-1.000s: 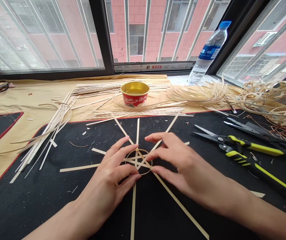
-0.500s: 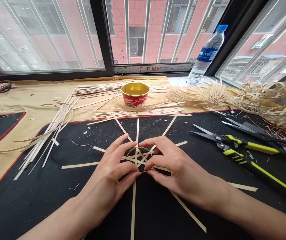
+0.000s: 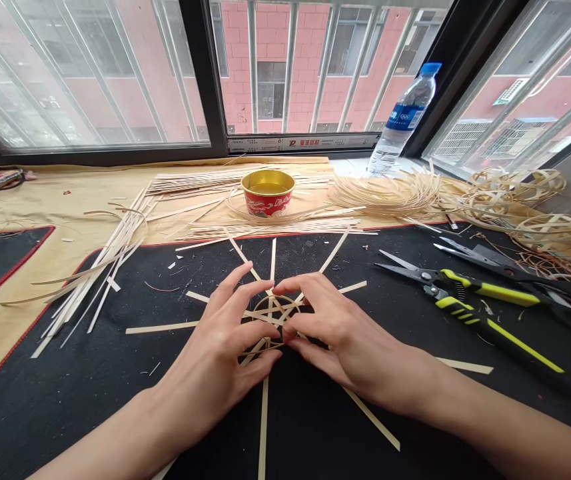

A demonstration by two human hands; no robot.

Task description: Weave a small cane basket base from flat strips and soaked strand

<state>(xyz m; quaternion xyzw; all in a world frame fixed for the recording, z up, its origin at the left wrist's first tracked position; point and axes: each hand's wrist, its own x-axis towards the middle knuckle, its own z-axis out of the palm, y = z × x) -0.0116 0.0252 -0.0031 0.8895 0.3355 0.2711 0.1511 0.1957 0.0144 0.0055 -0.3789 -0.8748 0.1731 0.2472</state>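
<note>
Flat pale strips, apparently bamboo [image 3: 264, 427], cross in a star on the black mat, their ends reaching outward. Over the crossing lies a thin ring of the same material [image 3: 263, 300], partly hidden by my fingers. My right hand [image 3: 338, 327] pinches the near edge of the ring between thumb and forefinger, its other fingertips at the far side. My left hand [image 3: 222, 337] rests on the left of the star, thumb and forefinger apart around the ring's near-left edge, the remaining fingers spread over the strips.
A red tin bowl with gold inside [image 3: 268, 195] stands behind the mat [image 3: 335, 427] among loose strips [image 3: 100, 267]. Coiled strips [image 3: 385, 192] and a water bottle [image 3: 402, 123] are at back right. Yellow-and-black pliers [image 3: 465, 300] and scissors [image 3: 490, 260] lie right.
My left thumb and forefinger have parted from their pinch at the ring's near edge. My right hand keeps its grip there. The view has shifted slightly.
</note>
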